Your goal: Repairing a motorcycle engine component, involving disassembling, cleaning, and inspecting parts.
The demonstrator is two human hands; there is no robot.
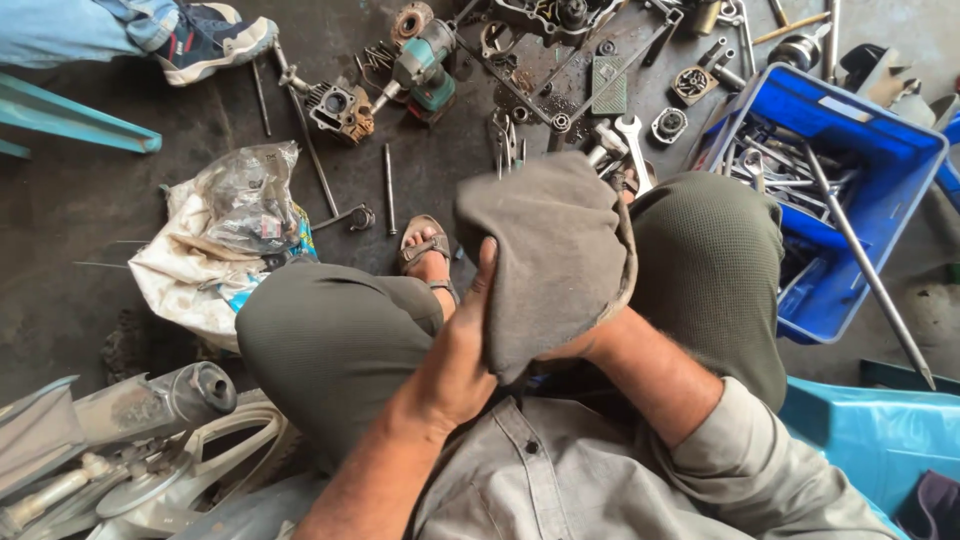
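The left hand lies flat against the near side of a grey-brown cloth, thumb up along its edge, fingers pressed on the fabric. The right hand is wrapped inside the cloth, so whether its fingers are apart or together cannot be told, nor whether they hold anything within. The cloth sits above the lap, between the two knees, over the dark floor. If something is bundled inside, it could slip out the open lower fold onto the sandalled foot just below. Spanners and steel rods lie loose near the knees and could roll underfoot. A long rod sticks out over the rim of the blue crate at the right and could catch a sleeve. Of packaging, only a crumpled clear plastic bag lies on a white sack at the left, with a blue-and-yellow wrapper at its edge.
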